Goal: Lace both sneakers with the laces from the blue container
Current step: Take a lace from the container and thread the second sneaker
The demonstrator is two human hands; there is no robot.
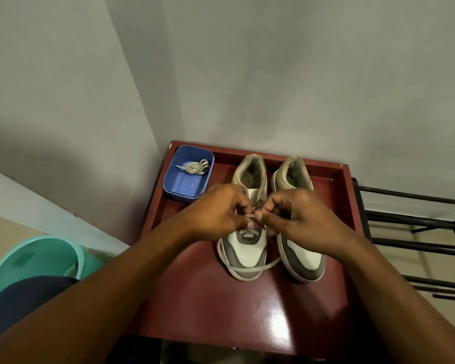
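Note:
Two white and grey sneakers stand side by side on a dark red table, toes toward me. Over the eyelets of the left sneaker my left hand and my right hand meet, and each pinches the beige lace with curled fingers. A loose stretch of that lace trails across the left sneaker's toe. The right sneaker is partly hidden under my right hand. A blue container at the table's back left holds a second bundled beige lace.
Grey walls close in behind and to the left of the table. A teal bucket stands on the floor at the left. A black metal rack is at the right of the table. The table has a raised rim.

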